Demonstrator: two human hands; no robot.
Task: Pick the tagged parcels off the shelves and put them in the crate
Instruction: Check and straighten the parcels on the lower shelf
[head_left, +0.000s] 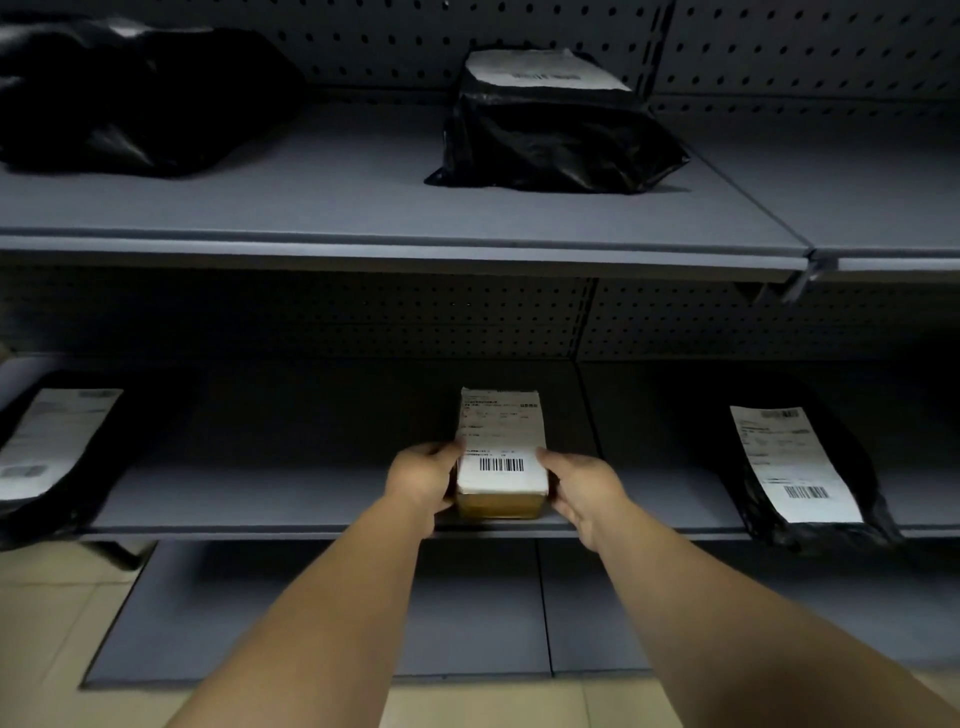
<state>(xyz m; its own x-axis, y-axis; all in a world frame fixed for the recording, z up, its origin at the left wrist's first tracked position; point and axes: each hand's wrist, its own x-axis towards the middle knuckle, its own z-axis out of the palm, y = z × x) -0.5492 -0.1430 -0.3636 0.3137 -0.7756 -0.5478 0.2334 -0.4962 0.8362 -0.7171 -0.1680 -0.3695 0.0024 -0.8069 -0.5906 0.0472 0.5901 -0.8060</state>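
Note:
A small brown cardboard parcel (500, 447) with a white barcode label on top lies on the middle shelf (311, 499), near its front edge. My left hand (423, 480) grips its left side and my right hand (587, 493) grips its right side, thumbs on the label edge. The parcel's underside still rests on the shelf. No crate is in view.
Black plastic mailers with white labels lie on the same shelf at far left (47, 447) and at right (800, 467). The upper shelf (363, 208) carries a black labelled bag (556, 124) and a black bag at left (135, 98). A bottom shelf (322, 613) juts over tiled floor.

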